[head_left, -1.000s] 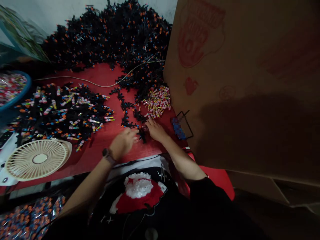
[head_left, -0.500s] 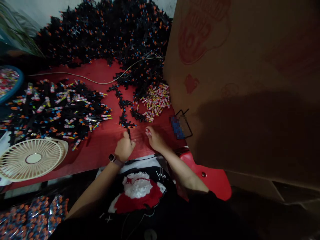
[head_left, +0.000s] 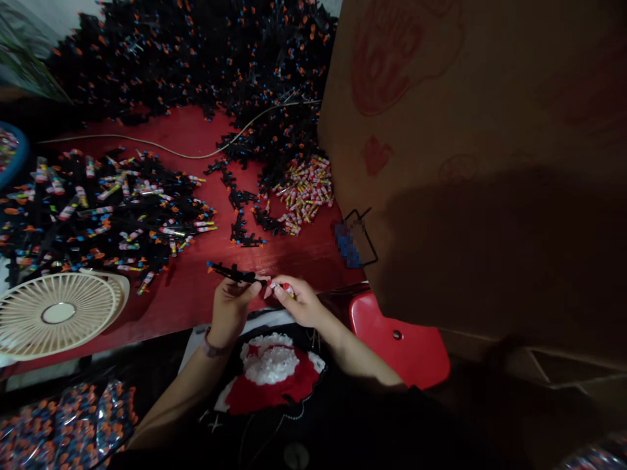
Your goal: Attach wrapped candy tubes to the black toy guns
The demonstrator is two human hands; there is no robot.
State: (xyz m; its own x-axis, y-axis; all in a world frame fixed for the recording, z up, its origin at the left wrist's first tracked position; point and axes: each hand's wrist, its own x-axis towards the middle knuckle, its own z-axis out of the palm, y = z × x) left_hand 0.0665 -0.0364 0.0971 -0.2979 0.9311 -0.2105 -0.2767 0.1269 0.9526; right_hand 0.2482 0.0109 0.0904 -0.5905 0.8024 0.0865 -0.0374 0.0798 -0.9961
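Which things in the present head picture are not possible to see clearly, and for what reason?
All in the head view:
- Whether the black toy gun touches the small tube: fingers of the left hand and right hand hide it.
- Blue tub: cut off by left edge.
- Blue object beside the cardboard box: pixelated.
- Print on the piled tubes: too small.

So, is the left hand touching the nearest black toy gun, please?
Touching; the head view shows the left hand gripping the black toy gun near one end.
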